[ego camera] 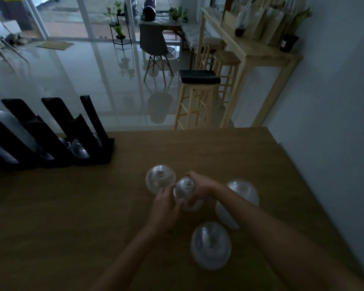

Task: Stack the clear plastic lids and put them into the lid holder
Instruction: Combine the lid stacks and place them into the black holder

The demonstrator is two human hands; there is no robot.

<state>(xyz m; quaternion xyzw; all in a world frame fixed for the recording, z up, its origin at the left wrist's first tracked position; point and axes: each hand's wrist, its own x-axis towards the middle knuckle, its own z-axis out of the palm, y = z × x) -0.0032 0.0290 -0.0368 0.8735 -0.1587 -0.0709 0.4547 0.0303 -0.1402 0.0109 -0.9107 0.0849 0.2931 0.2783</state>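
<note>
I have both hands wrapped around one stack of clear dome lids [184, 191] in the middle of the wooden table [72, 206]. My left hand [166, 203] closes on its near left side, and my right hand [200, 186] cups it from the far right, fingers curled over the top. The stack looks tilted toward me, its lower end hidden behind my palms.

As I judge it, the risk is the stack itself: thin, slick lids nested loosely could slide apart or shed the end ones if I lift with uneven pressure. Squeeze too hard and the domes may buckle. The dim light makes the clear edges hard to read, so I cannot tell how well they are seated.

Three more lid piles crowd the work. One dome pile [160, 179] stands just beside my left fingers, close enough to be knocked. Another pile [243, 191] lies partly under my right forearm, and a nearer pile [211, 245] sits between my arms. A careless sweep of either wrist could scatter them.

The black lid holder [88, 131] stands well apart at the table's far left, with a few lids visible low in its slanted slots. The path there across the table looks open.
</note>
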